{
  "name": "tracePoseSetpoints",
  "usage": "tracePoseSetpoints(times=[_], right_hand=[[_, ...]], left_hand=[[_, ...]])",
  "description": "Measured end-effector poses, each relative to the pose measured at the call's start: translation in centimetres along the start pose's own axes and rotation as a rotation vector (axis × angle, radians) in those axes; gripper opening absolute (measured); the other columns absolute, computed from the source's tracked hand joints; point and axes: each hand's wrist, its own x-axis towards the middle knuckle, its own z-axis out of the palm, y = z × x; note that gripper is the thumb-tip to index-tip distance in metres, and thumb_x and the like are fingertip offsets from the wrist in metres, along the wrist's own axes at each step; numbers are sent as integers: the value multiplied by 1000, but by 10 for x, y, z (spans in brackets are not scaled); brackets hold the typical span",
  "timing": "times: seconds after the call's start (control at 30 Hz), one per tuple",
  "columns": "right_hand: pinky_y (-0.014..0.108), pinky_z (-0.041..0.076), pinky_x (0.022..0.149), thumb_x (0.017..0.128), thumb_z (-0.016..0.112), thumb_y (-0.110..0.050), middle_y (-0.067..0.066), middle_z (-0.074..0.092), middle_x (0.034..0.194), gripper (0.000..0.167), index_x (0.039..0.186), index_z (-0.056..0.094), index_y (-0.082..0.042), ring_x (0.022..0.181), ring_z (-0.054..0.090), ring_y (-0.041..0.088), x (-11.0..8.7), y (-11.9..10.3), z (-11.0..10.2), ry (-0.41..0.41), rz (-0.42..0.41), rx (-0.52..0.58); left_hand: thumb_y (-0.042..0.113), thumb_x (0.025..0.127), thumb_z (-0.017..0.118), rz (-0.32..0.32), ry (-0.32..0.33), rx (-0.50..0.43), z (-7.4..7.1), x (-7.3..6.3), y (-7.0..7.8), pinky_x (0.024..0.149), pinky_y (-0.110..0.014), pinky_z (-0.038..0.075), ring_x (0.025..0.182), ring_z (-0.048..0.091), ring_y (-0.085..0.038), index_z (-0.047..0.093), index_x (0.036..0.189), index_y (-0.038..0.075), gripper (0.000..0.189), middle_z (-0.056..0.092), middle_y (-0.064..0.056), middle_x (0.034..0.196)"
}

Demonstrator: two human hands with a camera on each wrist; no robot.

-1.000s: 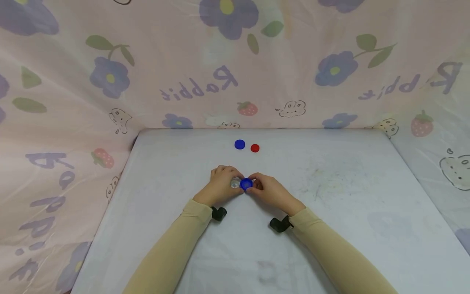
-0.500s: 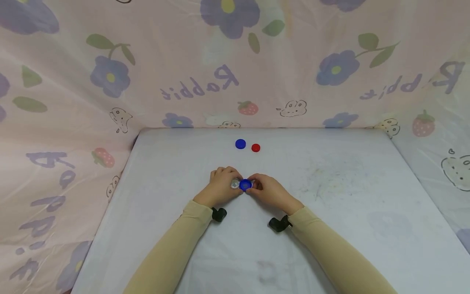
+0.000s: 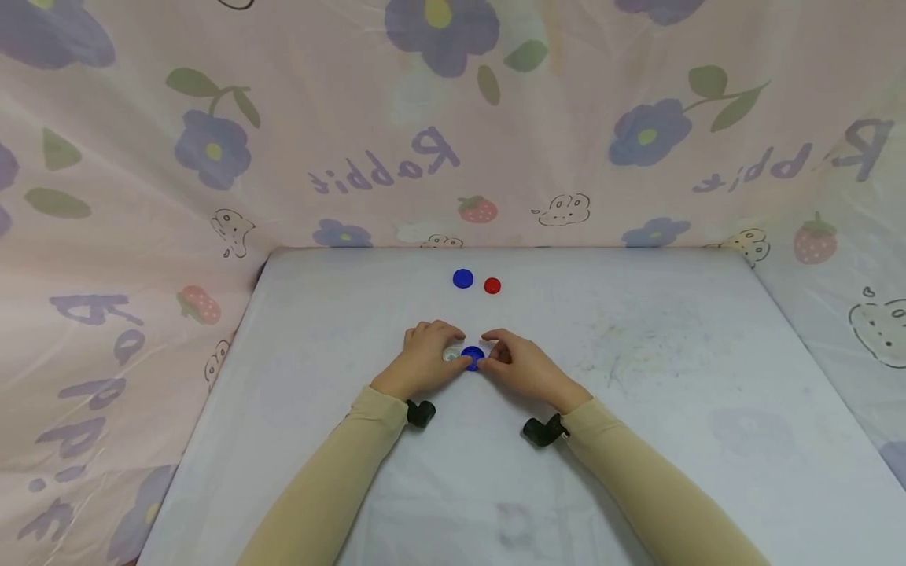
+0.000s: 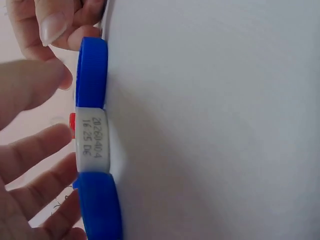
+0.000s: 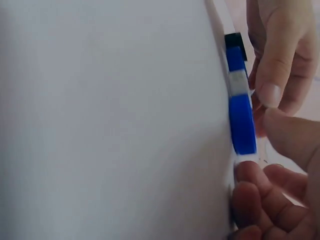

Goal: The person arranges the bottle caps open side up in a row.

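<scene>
A blue bottle cap [image 3: 473,359] lies hollow side up on the table between my two hands. Against its left side is a white cap [image 4: 93,140] with printed digits, and the left wrist view shows another blue cap [image 4: 100,206] in the same row, which my hand hides from the head view. My left hand [image 3: 428,358] arches over that end of the row, its thumb and forefinger spread apart. My right hand [image 3: 527,368] is at the row's right end, thumb close to the near blue cap and forefinger off it. Neither hand appears to grip a cap.
Farther back on the white table [image 3: 637,472] lie a blue cap [image 3: 463,278] and a smaller red cap [image 3: 492,285]. A patterned cloth [image 3: 552,141] rises behind and at both sides. Black wrist cameras [image 3: 543,431] hang under the sleeves.
Both hands held the near blue cap between thumb and forefinger earlier. Their fingertips have now parted from it, the forefingers lifting away, and the right hand has shifted slightly right. The caps barely moved.
</scene>
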Motion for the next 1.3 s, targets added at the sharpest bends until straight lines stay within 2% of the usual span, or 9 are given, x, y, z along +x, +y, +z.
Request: tracePoseSetpoints(times=[0.17,0.33,0.47,0.67,0.8,0.97,1.1,1.2,1.3], right_hand=[[32,49,77,93,67,-31,-4,62,94,46,132,54,-12,81,59,12,3,3,-9,38,26,16],[33,51,73,93,65,-36,0,62,103,49,134,53,-11,88,60,16,9,7,-19,112,52,67],[35,51,75,94,64,-36,5,62,107,52,136,50,-8,92,59,20,16,13,-28,189,65,143],[38,49,82,95,63,-34,10,60,113,56,139,44,-5,99,58,24,34,30,-41,299,121,253],[43,48,88,95,63,-33,12,58,122,57,141,43,-6,108,56,27,48,34,-50,268,133,248],[44,43,97,95,61,-29,14,50,137,62,147,36,-7,120,49,29,68,41,-51,133,148,244],[43,39,100,96,60,-27,16,46,140,64,149,33,-5,121,44,30,78,43,-47,70,172,214],[44,36,101,95,60,-28,17,45,138,63,149,35,-6,119,44,30,82,43,-46,63,172,161],[48,34,102,95,59,-29,18,45,137,62,148,37,-7,119,43,32,83,42,-45,70,178,122]], left_hand=[[44,93,63,-10,66,-60,-2,5,5,107,-44,26,123,46,-22,58,130,15,47,56,-1,130],[44,91,64,-21,93,-121,-9,16,13,103,-41,36,119,51,-20,55,133,14,53,57,-1,128],[46,89,68,-36,67,-192,-16,33,19,96,-38,45,116,53,-20,54,134,12,57,57,-2,127],[44,88,69,-113,0,-333,-23,59,24,95,-41,45,114,53,-21,53,135,11,59,59,-5,125],[41,88,70,-133,-13,-350,-23,75,27,89,-38,48,104,57,-19,53,134,10,59,62,-5,117],[37,88,71,-129,-59,-383,-15,95,26,78,-35,50,90,59,-20,47,137,8,62,61,-4,105],[39,86,73,-153,-104,-400,-9,102,22,86,-38,48,93,59,-19,38,144,9,73,61,-4,104],[42,85,73,-189,-128,-392,-6,104,18,92,-39,45,97,58,-18,33,147,12,80,62,-3,104],[39,85,72,-201,-155,-400,-4,107,16,90,-40,45,96,58,-20,33,147,13,78,61,-3,104]])
